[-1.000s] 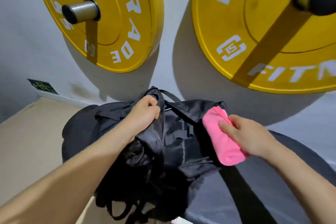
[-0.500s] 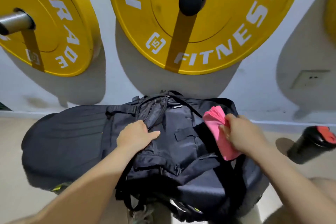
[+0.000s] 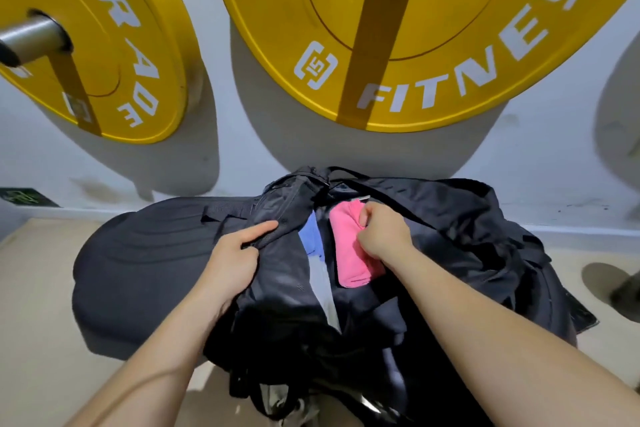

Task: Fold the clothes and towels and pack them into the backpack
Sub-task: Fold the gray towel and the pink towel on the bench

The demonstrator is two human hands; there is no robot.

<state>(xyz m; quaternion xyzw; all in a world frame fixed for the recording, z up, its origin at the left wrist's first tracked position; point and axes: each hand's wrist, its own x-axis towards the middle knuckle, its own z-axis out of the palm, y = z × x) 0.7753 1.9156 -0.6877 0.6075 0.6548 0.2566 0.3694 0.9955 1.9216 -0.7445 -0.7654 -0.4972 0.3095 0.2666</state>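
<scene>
My left hand (image 3: 232,262) gripped the left edge of the open backpack (image 3: 460,232), and my right hand (image 3: 382,236) clasped the pink towel (image 3: 351,263) in its opening, just right of a blue cloth (image 3: 311,237).

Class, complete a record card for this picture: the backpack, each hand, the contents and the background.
backpack: black, open, lying on a dark pad
left hand: grips the backpack's opening edge
right hand: grips the pink towel, partly inside the opening
contents: blue garment beside the pink towel
background: yellow weight plates by the wall
</scene>
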